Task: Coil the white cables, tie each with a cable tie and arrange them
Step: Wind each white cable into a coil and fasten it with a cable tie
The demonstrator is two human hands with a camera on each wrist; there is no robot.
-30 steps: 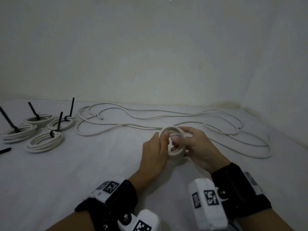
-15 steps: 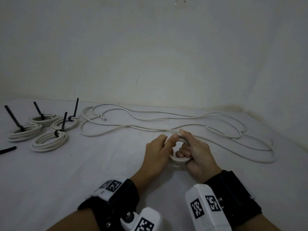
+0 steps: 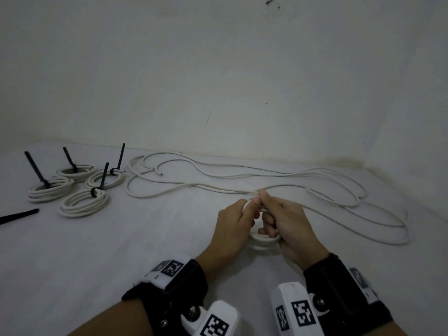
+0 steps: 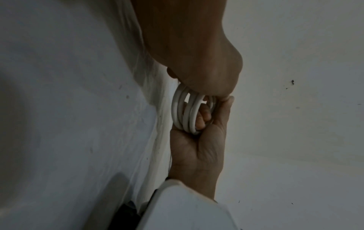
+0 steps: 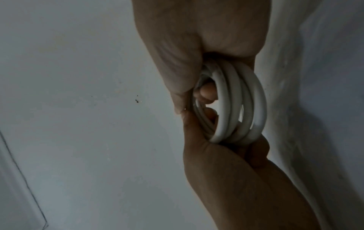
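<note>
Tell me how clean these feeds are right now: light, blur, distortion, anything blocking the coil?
Head view: dim, even light, soft shadows; wide-angle bending at the edges; the coil mostly hidden by the left hand and right hand. Left wrist view: dark, backlit, hand nearly silhouetted, coil loops still readable. Right wrist view: brighter on the loops, slightly soft, no glare.
</note>
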